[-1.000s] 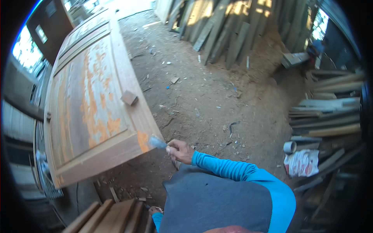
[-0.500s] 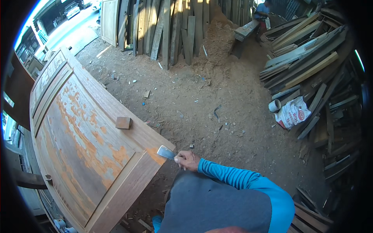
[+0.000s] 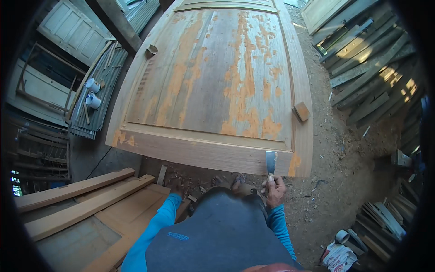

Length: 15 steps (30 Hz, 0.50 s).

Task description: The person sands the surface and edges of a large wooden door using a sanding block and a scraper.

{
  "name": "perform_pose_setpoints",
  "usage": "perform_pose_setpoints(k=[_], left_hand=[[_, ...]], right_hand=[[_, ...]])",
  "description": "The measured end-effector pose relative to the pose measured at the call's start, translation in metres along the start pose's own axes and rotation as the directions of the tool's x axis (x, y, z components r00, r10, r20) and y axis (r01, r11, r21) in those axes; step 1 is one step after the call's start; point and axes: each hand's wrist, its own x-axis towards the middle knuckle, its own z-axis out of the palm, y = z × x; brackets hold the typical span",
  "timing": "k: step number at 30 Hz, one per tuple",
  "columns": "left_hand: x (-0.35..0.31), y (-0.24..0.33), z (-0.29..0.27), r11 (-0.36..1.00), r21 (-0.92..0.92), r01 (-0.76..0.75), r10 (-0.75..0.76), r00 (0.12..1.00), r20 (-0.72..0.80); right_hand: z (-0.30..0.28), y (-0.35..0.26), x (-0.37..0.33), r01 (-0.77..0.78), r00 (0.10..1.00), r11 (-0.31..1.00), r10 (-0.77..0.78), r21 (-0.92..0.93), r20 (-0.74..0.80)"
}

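Note:
My right hand [image 3: 274,189] is closed around a putty knife [image 3: 271,162], its broad metal blade pointing away from me over the near right corner of a wooden panel door [image 3: 195,144]. Orange filler [image 3: 247,81] lies in uneven streaks and patches across the door's bare wood. Low beside the near edge of the door hangs my left hand [image 3: 178,187], past the end of its blue sleeve; its fingers are too dark and small to make out. A small square wooden block [image 3: 301,111] rests on the right rail. Another small piece [image 3: 152,50] sits on the left rail.
Framed wooden panels [image 3: 90,204] lie low at my left. Two white tubs [image 3: 93,100] stand on corrugated sheets beyond a post [image 3: 115,25]. Boards [image 3: 376,68] lean at the right. A white sack [image 3: 339,257] and scrap wood [image 3: 383,220] lie at lower right.
My view has swung left, bringing the whole near edge of the door and my left arm into sight. The putty knife stays in my right hand at the same door corner, its blade turned.

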Motion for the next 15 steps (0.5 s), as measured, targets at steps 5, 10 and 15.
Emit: perform_pose_setpoints(k=[5,10,15], left_hand=[[-0.036,-0.06,-0.052,0.977,0.087,0.194,-0.174,0.966,-0.193],[-0.05,-0.074,-0.046,0.971,-0.044,0.236,-0.239,0.937,-0.255],[-0.067,-0.104,-0.047,0.988,0.126,0.086,-0.06,0.979,-0.196]], right_hand=[[0.039,-0.013,0.028,-0.184,0.92,0.979,0.139,0.091,0.366],[0.066,-0.024,0.044,-0.126,0.876,0.988,0.068,0.091,0.478],[0.101,-0.061,0.046,-0.062,0.849,0.995,0.009,0.082,0.528]])
